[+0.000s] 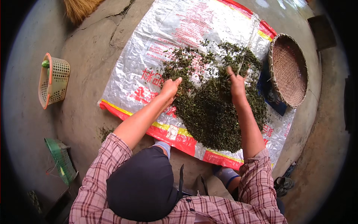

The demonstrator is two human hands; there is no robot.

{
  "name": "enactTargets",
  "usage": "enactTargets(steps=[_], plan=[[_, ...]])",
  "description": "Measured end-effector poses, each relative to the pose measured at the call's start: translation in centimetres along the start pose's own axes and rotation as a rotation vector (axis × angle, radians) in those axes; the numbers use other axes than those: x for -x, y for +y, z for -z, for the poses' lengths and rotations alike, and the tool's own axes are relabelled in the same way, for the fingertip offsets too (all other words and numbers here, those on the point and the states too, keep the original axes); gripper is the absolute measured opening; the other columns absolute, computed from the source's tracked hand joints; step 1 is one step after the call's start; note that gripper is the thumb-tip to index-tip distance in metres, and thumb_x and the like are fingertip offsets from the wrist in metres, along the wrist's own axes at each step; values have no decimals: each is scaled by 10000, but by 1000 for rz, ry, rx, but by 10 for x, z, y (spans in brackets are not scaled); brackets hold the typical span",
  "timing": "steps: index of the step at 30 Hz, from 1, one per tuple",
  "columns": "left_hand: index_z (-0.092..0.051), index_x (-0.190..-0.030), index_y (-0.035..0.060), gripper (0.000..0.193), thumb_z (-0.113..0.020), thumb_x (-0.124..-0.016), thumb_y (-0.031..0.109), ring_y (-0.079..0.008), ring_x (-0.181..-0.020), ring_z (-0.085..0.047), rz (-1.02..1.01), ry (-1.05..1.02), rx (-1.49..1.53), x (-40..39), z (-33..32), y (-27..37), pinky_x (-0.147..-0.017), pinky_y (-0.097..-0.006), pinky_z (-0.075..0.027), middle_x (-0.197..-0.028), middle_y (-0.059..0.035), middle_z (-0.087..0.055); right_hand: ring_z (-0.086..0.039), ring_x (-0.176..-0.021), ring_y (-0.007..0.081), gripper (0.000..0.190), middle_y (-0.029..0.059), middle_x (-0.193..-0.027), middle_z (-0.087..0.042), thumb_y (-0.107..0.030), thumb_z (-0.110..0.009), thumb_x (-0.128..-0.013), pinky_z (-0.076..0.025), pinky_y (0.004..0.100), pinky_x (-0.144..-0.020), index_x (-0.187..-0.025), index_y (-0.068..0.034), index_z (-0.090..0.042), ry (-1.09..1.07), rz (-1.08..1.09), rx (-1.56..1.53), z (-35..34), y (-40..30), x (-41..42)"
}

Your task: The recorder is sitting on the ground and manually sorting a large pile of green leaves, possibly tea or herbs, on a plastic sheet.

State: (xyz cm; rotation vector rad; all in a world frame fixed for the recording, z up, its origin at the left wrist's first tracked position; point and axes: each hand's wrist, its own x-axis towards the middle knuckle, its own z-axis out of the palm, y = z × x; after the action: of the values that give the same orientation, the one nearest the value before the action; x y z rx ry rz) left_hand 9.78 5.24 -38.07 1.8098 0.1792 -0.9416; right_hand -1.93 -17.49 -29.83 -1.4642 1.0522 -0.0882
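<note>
Dark green dried leaves lie heaped on a flattened silver plastic sack with red and yellow edges and red printing. Thinner, scattered leaf bits spread over the far part of the sack. My left hand touches the left side of the leaves, thumb on top, its fingers partly hidden. On the right, my right hand is over the far side of the heap, its fingertips blurred among the leaves. Whether either hand grips any leaves is not visible.
A round woven bamboo basket rests at the sack's right edge, over a dark blue sheet. An orange-rimmed plastic basket with a green vegetable stands left. Straw broom bristles, a green woven container and shoes are around.
</note>
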Motion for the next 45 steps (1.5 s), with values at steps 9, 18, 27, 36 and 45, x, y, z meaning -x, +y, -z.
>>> enactTargets(steps=[9,18,27,36,45], plan=[[-559,-977,-19,402,-510,-917,375,-198,-737,-575,121,-15,301,-15,-8,-19,-537,-345,-495,-930,-93,-591,-605,-807,161,325,94,-989,-613,-76,-635,-849,-514,299,-640,-1134,14,-506,-245,122,-402,2,-23,3],[-541,-1054,34,171,-545,-912,127,-205,-846,-592,112,-224,378,31,-19,9,-612,-367,-578,-971,-87,-595,-567,-545,117,316,29,-682,-601,-350,-606,-877,-463,265,-518,-787,-48,-613,79,195,-22,-34,-13,29],[-543,-1167,125,398,-371,-965,421,-255,-1094,-547,280,-1307,1309,42,-34,13,-1005,-458,-387,-1192,-76,-580,-321,-1296,407,439,238,-1348,-392,-182,-482,-879,-225,519,-1066,-1295,-50,-440,-52,549,553,-111,38,85],[-508,-1227,129,352,-417,-966,348,-211,-1143,-500,366,-590,1179,64,-59,13,-1025,-383,-366,-1230,-61,-541,-359,-1260,397,457,245,-1316,-443,-356,-407,-957,-257,465,-1062,-1234,-10,-518,175,371,364,-93,54,40],[-482,-1267,158,406,-422,-956,413,-149,-1056,-520,220,-574,1117,72,-60,18,-923,-321,-425,-1196,-13,-553,-165,-1379,372,532,228,-1439,-292,-411,-360,-965,-128,480,-1105,-1403,-111,-343,26,507,349,-117,24,73]])
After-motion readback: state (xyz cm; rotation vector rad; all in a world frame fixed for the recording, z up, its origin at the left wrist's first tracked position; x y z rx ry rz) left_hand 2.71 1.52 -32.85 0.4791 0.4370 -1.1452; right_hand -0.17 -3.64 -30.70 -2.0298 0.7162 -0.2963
